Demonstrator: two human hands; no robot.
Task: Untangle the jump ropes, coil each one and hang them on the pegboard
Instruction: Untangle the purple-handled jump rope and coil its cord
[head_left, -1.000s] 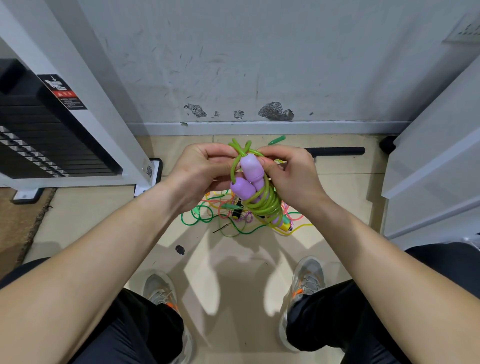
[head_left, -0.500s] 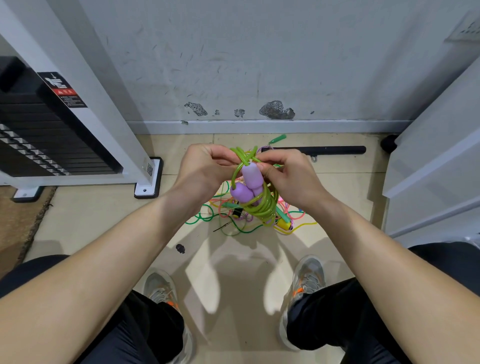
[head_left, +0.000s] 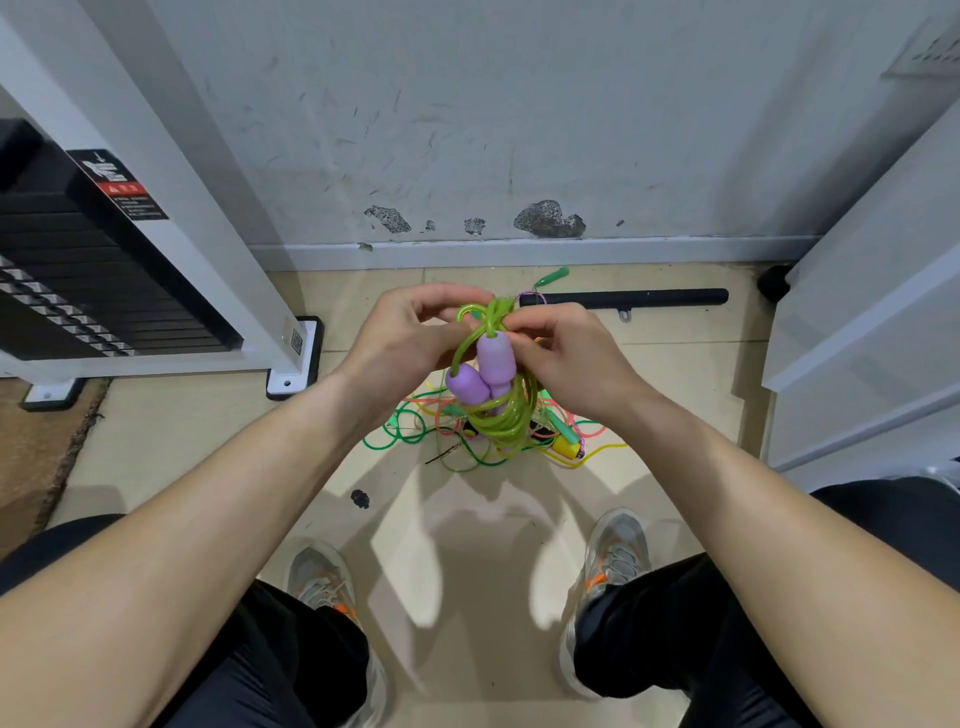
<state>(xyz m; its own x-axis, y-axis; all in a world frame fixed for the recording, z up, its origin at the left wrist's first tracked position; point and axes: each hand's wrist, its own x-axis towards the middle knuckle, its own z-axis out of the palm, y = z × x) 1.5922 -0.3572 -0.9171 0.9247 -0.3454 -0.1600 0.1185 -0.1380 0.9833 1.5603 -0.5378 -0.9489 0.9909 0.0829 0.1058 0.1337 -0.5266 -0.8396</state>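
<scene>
A lime-green jump rope (head_left: 501, 415) with two purple foam handles (head_left: 480, 371) hangs coiled between my hands, above the floor. My left hand (head_left: 410, 338) pinches the top of the coil from the left, and my right hand (head_left: 563, 358) pinches the same knot from the right. Small green loops stick up between my fingertips. Below the coil, a tangle of green, pink and yellow ropes (head_left: 431, 434) lies on the tiled floor, with a yellow handle (head_left: 566, 447) at its right side. No pegboard is visible.
A white weight-stack machine (head_left: 130, 249) stands at the left, its foot (head_left: 293, 358) close to the ropes. A black bar (head_left: 623, 298) lies along the wall base. A white cabinet (head_left: 872, 322) fills the right side. My shoes (head_left: 615, 558) rest on the tiles below.
Both hands have shifted slightly with the coil, and my fingers have worked the green loops at its top into a tighter bunch. The floor tangle has not moved.
</scene>
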